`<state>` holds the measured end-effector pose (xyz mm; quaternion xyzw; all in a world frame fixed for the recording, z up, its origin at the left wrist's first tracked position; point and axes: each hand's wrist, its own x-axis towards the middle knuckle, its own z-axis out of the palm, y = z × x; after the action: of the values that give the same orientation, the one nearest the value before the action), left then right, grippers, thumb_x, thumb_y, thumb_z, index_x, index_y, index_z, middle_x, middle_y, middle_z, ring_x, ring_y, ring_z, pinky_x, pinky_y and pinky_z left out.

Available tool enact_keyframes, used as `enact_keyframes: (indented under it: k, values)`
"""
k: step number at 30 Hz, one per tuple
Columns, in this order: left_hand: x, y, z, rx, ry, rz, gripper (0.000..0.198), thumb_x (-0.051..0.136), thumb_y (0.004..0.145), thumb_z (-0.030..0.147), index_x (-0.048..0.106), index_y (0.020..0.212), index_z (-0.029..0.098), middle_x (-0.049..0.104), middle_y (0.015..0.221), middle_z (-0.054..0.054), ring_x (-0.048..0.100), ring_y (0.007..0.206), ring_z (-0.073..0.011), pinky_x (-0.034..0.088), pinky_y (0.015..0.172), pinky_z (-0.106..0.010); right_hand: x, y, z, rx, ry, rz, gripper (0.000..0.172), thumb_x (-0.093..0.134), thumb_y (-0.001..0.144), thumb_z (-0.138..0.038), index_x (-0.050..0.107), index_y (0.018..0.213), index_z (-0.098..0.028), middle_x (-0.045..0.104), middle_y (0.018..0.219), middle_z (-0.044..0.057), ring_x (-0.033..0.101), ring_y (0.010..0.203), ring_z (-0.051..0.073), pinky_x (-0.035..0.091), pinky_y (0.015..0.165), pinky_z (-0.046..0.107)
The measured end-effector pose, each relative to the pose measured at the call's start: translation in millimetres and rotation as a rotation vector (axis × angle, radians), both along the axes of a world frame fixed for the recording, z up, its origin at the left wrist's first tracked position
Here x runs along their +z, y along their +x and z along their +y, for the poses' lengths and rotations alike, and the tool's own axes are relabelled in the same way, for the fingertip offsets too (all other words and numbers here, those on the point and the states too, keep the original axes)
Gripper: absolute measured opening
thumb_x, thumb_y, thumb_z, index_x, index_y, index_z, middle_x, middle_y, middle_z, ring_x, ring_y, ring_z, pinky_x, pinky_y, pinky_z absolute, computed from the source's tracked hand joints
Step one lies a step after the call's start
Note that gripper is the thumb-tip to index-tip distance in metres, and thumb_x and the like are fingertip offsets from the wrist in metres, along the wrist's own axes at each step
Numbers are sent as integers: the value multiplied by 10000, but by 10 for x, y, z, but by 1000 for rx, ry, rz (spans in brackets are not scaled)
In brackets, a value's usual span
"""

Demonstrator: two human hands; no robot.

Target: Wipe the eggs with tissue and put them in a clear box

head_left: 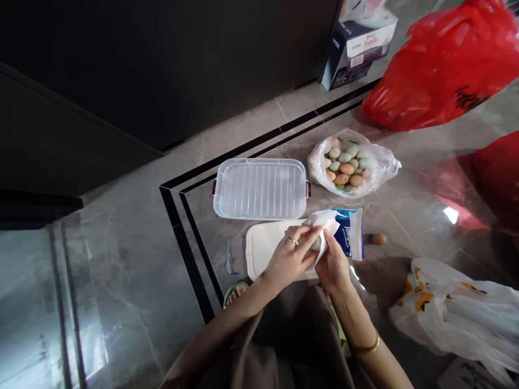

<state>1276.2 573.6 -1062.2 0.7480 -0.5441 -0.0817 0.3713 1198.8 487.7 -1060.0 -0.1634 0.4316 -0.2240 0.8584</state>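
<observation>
My left hand [288, 258] and my right hand [333, 265] are closed together around a white tissue [323, 222] wrapped over a pale egg [316, 244] that peeks out between the fingers. They hover above a white lid [263, 243] lying flat on the floor. A clear plastic container [260, 188] stands just beyond it. A clear bag of green and brown eggs [348, 163] sits open to the right of the container. A blue tissue pack [349, 232] lies next to my right hand.
One brown egg [379, 239] lies loose on the grey floor. Red plastic bags [441, 65] stand at the back right, a white bag [458, 310] at the near right. A carton [357, 46] leans by the dark cabinet [162, 65]. My foot [235, 292] shows below the lid.
</observation>
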Motion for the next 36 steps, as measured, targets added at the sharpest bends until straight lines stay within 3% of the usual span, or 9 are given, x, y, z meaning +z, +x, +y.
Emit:
enact_keyframes:
  k: [4, 7, 13, 17, 21, 24, 28, 32, 36]
  values:
    - [-16, -34, 5, 1, -35, 39, 543, 568, 916, 224, 392, 1428, 264, 576, 1168, -92, 547, 1128, -229, 506, 992, -404, -54, -5, -11, -32, -74, 30, 250, 704, 782, -309, 704, 991, -172, 736, 1007, 8, 674, 958, 141, 504, 947, 242]
    - [2, -47, 18, 81, -118, 167, 485, 615, 898, 276, 464, 1358, 275, 589, 1174, -83, 558, 1134, -223, 499, 991, -393, -34, -10, -20, -40, -4, 40, 230, 679, 806, -303, 707, 990, -168, 744, 967, 10, 686, 896, 137, 533, 892, 238]
    - [-13, -33, 39, 272, -207, 334, 418, 694, 833, 277, 546, 1220, 228, 615, 1166, -81, 556, 1126, -225, 471, 982, -400, 76, 14, 65, 99, 166, -114, 387, 622, 835, -471, 696, 1073, -174, 715, 1122, 47, 632, 1114, 205, 497, 994, 317]
    - [-4, 10, 47, 272, -178, 109, 375, 654, 810, 139, 562, 1161, 236, 652, 1090, -56, 545, 1089, -228, 437, 978, -421, 3, 16, 163, 98, -25, -76, 379, 720, 761, -465, 703, 1050, -221, 716, 1110, 18, 640, 1076, 195, 499, 972, 315]
    - [18, 50, 37, 195, 48, -72, 497, 695, 790, 172, 542, 1259, 236, 661, 1097, -64, 570, 1054, -243, 352, 1046, -491, -176, -26, 189, 77, -300, 99, 311, 715, 786, -416, 710, 1030, -223, 733, 1006, 0, 652, 998, 160, 489, 923, 264]
    - [3, 36, 18, 146, 91, -136, 372, 680, 825, 203, 601, 1186, 244, 671, 1082, -50, 588, 1046, -236, 302, 1089, -504, -239, -54, 145, 65, -373, 178, 301, 670, 817, -448, 718, 987, -205, 739, 939, 1, 663, 886, 145, 505, 813, 235]
    - [-27, -41, 1, 190, -64, -59, 400, 672, 857, 299, 580, 1243, 246, 665, 1041, -53, 603, 1003, -209, 375, 1048, -453, -180, -41, 48, -5, -224, 155, 246, 709, 778, -422, 712, 912, -216, 731, 833, -25, 664, 770, 134, 524, 732, 225]
    - [-48, -98, 1, 258, -164, 126, 414, 679, 847, 363, 590, 1233, 245, 665, 1071, -68, 562, 1063, -225, 448, 972, -396, -87, -25, -12, 98, 104, -28, 260, 676, 795, -420, 703, 923, -196, 739, 855, -6, 685, 833, 162, 562, 783, 267]
    - [-72, -86, 24, 266, -130, -19, 385, 690, 821, 370, 635, 1189, 270, 637, 1187, -76, 502, 1160, -268, 374, 1036, -451, -49, -47, -10, 155, 208, -153, 259, 612, 841, -415, 691, 984, -214, 746, 965, -5, 696, 879, 163, 583, 780, 286]
